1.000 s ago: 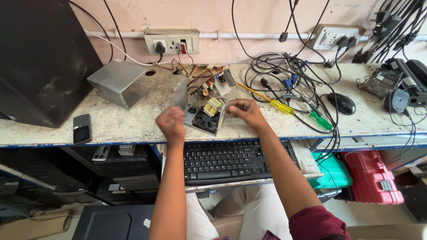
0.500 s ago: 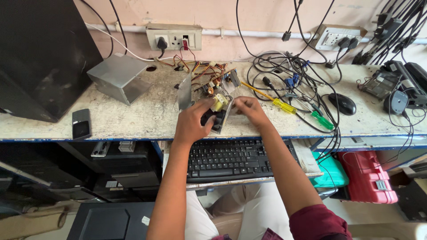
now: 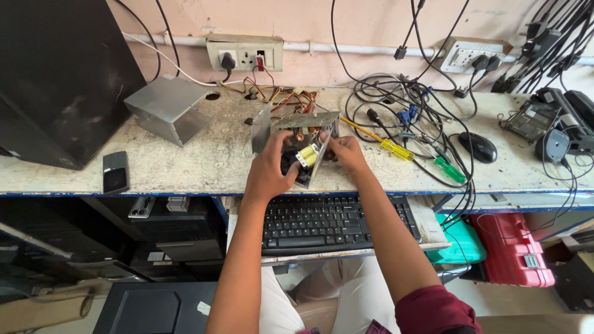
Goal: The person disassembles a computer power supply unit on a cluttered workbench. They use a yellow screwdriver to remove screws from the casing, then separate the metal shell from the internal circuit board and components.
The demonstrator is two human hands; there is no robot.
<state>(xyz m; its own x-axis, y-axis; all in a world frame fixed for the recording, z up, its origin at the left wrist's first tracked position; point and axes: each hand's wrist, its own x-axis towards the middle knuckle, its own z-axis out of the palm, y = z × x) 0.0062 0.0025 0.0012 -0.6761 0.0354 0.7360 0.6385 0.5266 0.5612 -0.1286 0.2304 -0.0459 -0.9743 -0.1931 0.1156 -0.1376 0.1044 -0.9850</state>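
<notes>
An opened power supply unit [image 3: 301,145] stands tilted on the worn workbench [image 3: 204,167], its circuit board with a yellow transformer and coloured wires showing. My left hand [image 3: 270,166] grips its lower left side, fingers wrapped onto the board. My right hand [image 3: 344,153] holds the right edge of the same unit. A bundle of coloured wires [image 3: 272,94] runs from the unit toward the wall.
A grey metal cover [image 3: 167,108] and a black phone [image 3: 115,172] lie left. A black computer case [image 3: 55,74] stands far left. Yellow [image 3: 387,146] and green [image 3: 447,168] screwdrivers, tangled cables, a black mouse [image 3: 477,146] lie right. A keyboard [image 3: 331,224] sits on the tray below.
My left hand moved from the bench edge onto the power supply. The unit has been tipped up from lying flat, and both hands now hold it.
</notes>
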